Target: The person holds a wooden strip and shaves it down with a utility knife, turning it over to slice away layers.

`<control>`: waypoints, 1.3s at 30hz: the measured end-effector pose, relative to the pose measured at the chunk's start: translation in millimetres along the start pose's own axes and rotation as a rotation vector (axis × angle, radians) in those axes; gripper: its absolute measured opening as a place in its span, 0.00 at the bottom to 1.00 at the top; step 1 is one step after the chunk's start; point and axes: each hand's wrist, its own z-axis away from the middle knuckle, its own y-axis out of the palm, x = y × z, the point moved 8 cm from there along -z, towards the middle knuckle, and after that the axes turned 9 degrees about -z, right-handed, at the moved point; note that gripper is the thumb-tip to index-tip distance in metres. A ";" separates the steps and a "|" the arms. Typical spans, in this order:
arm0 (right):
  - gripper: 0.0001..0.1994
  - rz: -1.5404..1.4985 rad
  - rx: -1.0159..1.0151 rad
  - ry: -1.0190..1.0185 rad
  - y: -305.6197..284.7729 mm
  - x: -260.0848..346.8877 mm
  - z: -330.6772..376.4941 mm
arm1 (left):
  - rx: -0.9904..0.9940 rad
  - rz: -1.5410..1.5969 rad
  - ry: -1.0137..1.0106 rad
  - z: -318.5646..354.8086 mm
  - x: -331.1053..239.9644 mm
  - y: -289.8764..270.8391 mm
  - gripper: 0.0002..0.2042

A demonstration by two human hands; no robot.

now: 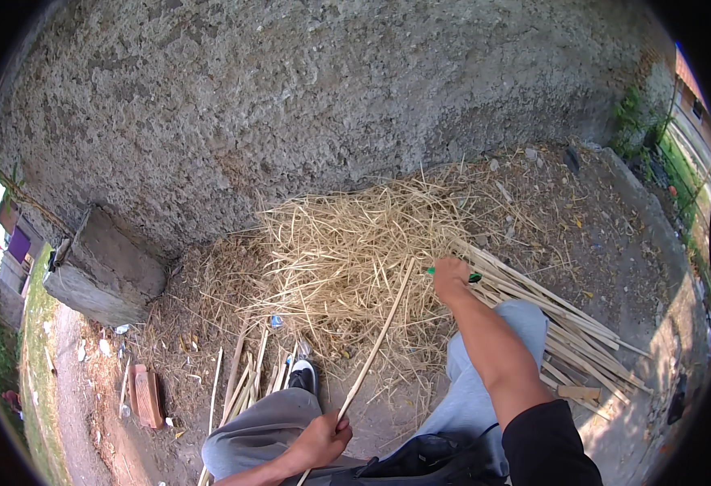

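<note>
My left hand [320,441] is closed around the lower part of a long, pale strip of split wood or bamboo [380,338]. The strip slants up and away from my lap, its far end over the heap of shavings. My right hand [452,278] is closed on a green tool [474,277], with green showing on both sides of the fist; its blade or tip cannot be made out. That fist is just right of the strip's far end, apart from it. Beneath both lies a thick pile of curled, straw-coloured shavings [355,243].
A bundle of pale strips [566,324] lies beside my right leg, and more strips [246,377] lie by my left knee. A rough grey wall [331,97] rises behind the shavings. At left are a concrete block [108,271] and a reddish brick [146,395].
</note>
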 end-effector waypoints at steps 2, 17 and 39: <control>0.09 -0.003 0.046 0.039 -5.0 -7.5 -2.0 | -0.012 0.053 -0.064 -1.6 24.8 -20.2 0.11; 0.21 -1.270 -0.007 -0.258 -131.1 106.3 94.2 | 0.229 0.698 -0.195 -45.4 -5.1 -36.6 0.17; 0.12 -1.705 0.068 -0.029 -134.6 89.5 85.0 | 0.244 0.647 -0.033 -88.0 -39.1 -47.1 0.13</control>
